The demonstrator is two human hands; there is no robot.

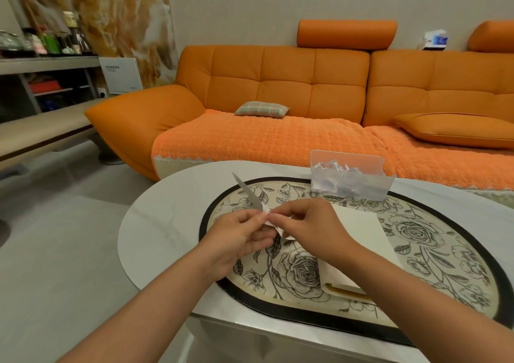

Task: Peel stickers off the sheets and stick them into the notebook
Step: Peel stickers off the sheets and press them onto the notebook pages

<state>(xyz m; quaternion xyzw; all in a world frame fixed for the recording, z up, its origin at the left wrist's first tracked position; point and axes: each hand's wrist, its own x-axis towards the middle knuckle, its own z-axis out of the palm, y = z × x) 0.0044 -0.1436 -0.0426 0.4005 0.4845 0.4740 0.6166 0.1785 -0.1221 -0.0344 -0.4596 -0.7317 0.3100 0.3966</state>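
My left hand (241, 234) pinches a narrow pale sticker sheet (249, 193) that points up and to the left, seen nearly edge-on above the table. My right hand (308, 225) meets it at the sheet's lower end, fingertips pinched on a small white curled piece (278, 229) there; whether that piece is a sticker or backing paper is unclear. The open notebook (364, 232) lies with a blank cream page on the floral mat, just right of and under my right hand and forearm.
A clear plastic box (351, 179) with white paper bits stands at the table's far side. The floral oval mat (417, 240) covers the white oval table (167, 218). An orange sofa (278, 98) is behind, shelves at the left.
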